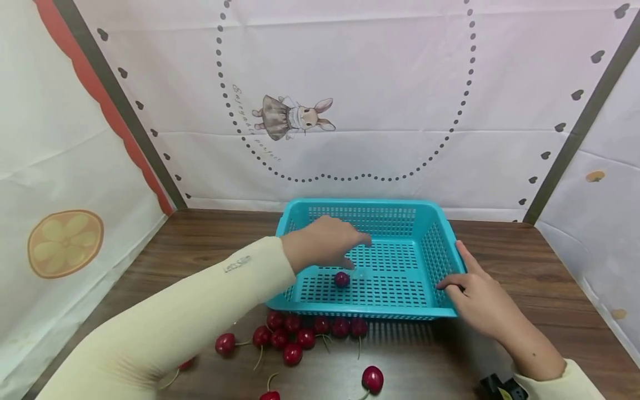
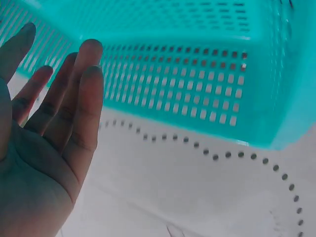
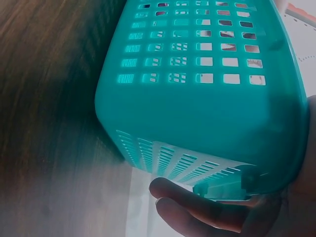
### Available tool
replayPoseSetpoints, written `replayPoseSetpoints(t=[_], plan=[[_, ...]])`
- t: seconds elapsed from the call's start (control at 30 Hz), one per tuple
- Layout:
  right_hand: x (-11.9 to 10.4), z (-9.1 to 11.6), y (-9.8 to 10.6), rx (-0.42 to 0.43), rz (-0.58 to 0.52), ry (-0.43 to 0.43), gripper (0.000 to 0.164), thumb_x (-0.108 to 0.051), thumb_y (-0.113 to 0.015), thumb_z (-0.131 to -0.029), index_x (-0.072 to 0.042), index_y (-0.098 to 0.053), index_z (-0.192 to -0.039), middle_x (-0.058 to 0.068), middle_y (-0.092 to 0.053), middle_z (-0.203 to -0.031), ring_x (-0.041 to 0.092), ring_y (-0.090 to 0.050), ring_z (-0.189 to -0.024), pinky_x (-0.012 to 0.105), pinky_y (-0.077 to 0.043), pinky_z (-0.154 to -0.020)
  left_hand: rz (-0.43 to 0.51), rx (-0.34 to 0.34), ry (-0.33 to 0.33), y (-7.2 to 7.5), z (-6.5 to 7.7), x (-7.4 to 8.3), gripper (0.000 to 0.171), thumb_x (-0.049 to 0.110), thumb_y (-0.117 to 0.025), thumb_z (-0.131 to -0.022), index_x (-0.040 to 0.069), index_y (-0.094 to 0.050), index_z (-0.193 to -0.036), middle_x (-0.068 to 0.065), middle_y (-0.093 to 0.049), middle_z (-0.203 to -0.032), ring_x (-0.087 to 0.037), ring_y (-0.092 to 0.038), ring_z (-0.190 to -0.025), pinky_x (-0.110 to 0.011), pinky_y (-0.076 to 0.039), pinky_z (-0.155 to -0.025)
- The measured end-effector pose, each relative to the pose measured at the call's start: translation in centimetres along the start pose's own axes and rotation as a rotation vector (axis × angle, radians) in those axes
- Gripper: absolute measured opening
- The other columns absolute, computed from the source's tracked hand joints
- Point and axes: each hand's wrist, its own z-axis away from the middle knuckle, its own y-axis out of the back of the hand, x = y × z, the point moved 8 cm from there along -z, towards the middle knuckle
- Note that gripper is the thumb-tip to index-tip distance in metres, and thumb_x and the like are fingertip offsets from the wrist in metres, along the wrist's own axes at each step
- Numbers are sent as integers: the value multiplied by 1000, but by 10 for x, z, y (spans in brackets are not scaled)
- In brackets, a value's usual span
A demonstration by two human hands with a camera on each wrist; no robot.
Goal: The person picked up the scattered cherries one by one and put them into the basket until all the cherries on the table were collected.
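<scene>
A turquoise perforated plastic basket (image 1: 357, 312) stands on the wooden table. One dark red cherry (image 1: 342, 279) lies on its floor, toward the left. Above that cherry is my left hand (image 1: 326, 242), reaching in over the basket; in the left wrist view its fingers (image 2: 86, 108) are extended and the palm is bare. My right hand (image 1: 484, 300) holds the basket by its right wall, with the rim between its digits. The right wrist view shows fingers (image 3: 197, 210) against the outside of the basket wall (image 3: 197, 118).
Several stemmed cherries (image 1: 292, 354) cluster along the basket's near side. Single cherries (image 1: 372, 379) lie closer to the front, one partly behind the left sleeve (image 1: 200, 322). A printed white cloth (image 1: 390, 111) stands behind the table, with more cloth at both sides.
</scene>
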Motion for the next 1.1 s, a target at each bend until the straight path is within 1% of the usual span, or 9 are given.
replayPoseSetpoints(t=[0.17, 0.27, 0.4, 0.57, 0.73, 0.8, 0.87, 0.97, 1.1], plan=[[-2, -1, 0, 2, 14, 16, 31, -17, -43, -88, -13, -74, -93, 19, -7, -154, 50, -42, -120, 50, -51, -74, 156, 194, 28, 26, 35, -16, 44, 40, -67, -81, 30, -57, -122, 10, -63, -117, -5, -61, -100, -25, -49, -83], [-3, -2, -2, 1, 11, 20, 31, -18, -44, -88, -12, -73, -95, 19, -7, -154, 52, -41, -120, 52, -51, -74, 198, 285, 84, 30, 62, -27, 41, 42, -65, -82, 30, -58, -120, 11, -62, -116, -3, -61, -92, -20, -50, -78], [-2, -1, -4, 3, -1, 9, 31, -20, -44, -89, -10, -71, -100, 20, -6, -154, 54, -39, -120, 54, -52, -73, 222, 346, 140, 23, 96, -32, 37, 43, -62, -84, 29, -60, -118, 11, -62, -112, -2, -60, -87, -18, -51, -73], [-1, 1, -2, 15, -5, 6, 32, -21, -43, -90, -8, -68, -107, 21, -4, -154, 55, -38, -121, 51, -52, -69, 194, 450, 168, 11, 137, -26, 32, 46, -58, -86, 29, -63, -112, 12, -63, -102, -3, -55, -87, -24, -48, -76], [1, 0, -3, 9, -103, 13, 40, -18, -44, -89, -7, -53, -126, 17, 0, -155, 54, -29, -127, 56, -51, -74, 178, 564, 258, -5, 181, -27, 22, 38, -65, -83, 28, -67, -103, 14, -63, -92, -1, -53, -84, -24, -50, -73], [3, -1, -3, 6, -167, 21, 43, -15, -45, -89, -7, -47, -132, 15, 1, -155, 54, -24, -129, 57, -50, -76, 202, 572, 316, -14, 198, -32, 18, 34, -67, -82, 28, -67, -99, 16, -60, -84, 2, -52, -76, -20, -49, -65], [4, -1, -1, 11, -225, 34, 46, -12, -46, -89, -8, -43, -134, 15, -1, -155, 53, -22, -130, 58, -49, -78, 224, 543, 387, -27, 214, -41, 13, 31, -68, -82, 29, -67, -95, 19, -55, -76, 5, -49, -66, -16, -46, -57], [6, -2, 2, 23, -301, 49, 48, -11, -48, -90, -9, -39, -137, 17, -4, -154, 53, -20, -130, 63, -45, -81, 243, 435, 494, -53, 234, -58, 7, 31, -66, -83, 28, -66, -90, 21, -49, -68, 6, -42, -54, -14, -37, -47], [12, -4, 4, 19, -447, 13, 55, -16, -45, -94, -15, -25, -145, 19, -7, -152, 53, -20, -131, 70, -38, -83, 230, 259, 612, -91, 261, -78, 10, 36, -64, -83, 28, -65, -89, 19, -54, -71, 1, -51, -57, -20, -39, -47]])
